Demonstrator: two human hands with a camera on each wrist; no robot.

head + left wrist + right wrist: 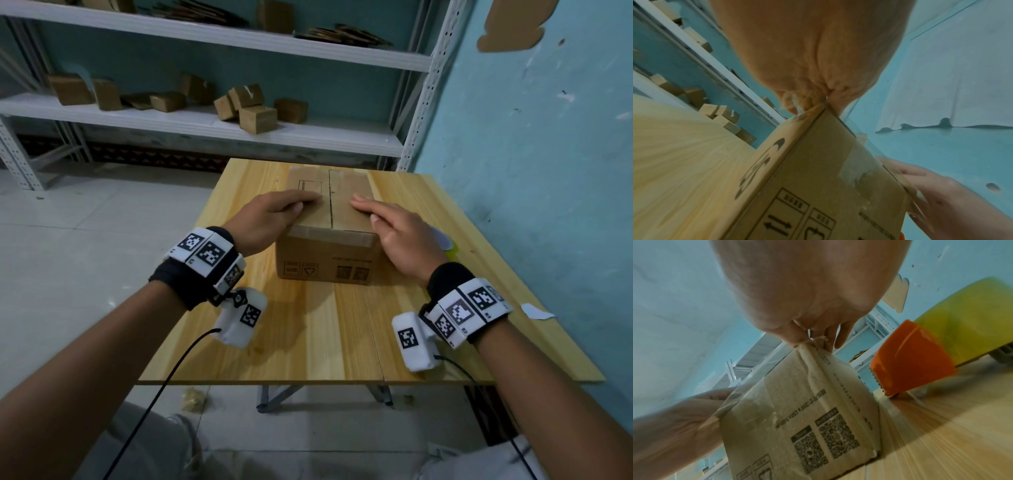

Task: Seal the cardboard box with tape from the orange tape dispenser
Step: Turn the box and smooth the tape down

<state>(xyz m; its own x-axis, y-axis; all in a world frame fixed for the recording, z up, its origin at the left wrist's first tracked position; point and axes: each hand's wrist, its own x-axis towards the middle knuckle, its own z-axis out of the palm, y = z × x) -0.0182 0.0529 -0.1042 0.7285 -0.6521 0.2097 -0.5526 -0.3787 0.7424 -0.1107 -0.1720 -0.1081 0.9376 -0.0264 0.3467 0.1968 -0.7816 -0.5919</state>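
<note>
Standing on the wooden surface (322,329), with a shelf (205,126) of small cartons well behind it, the cardboard box (329,253) sits squarely before the person, its two top flaps folded down and meeting at a bare centre seam (331,202). Old clear tape clings to its near face, but the top looks unsealed, so the step in hand appears to be closing the flaps flat. The left hand (274,217) lies on the left flap with fingers slightly bent; the right hand (394,228) lies flat on the right flap, fingers straight. Neither grips anything. To do this well, press evenly so the flap edges meet level without a gap, and keep one palm down while the other reaches away. The orange tape dispenser (910,358), carrying a yellowish roll, rests just beside the box's right side, largely hidden behind the right hand in the head view.
</note>
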